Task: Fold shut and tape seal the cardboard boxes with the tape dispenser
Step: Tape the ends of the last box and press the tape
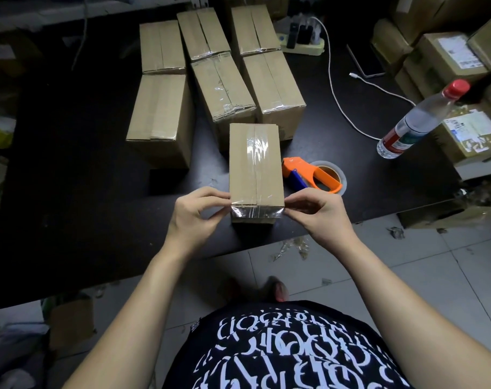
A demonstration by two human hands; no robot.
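Observation:
A closed cardboard box [255,164] stands near the front edge of the black table [78,197], with clear tape along its top seam. A strip of clear tape [256,212] lies across its near top edge. My left hand [195,214] pinches the strip's left end at the box corner. My right hand [316,210] pinches its right end at the other corner. The orange tape dispenser [313,175] with its tape roll lies on the table just right of the box, and neither hand touches it.
Several taped cardboard boxes [224,91] stand in rows behind the near box. A plastic water bottle [422,119] stands at the right. A white cable [340,94] and a power strip [302,42] lie at the back right. Stacked parcels [446,60] fill the right side.

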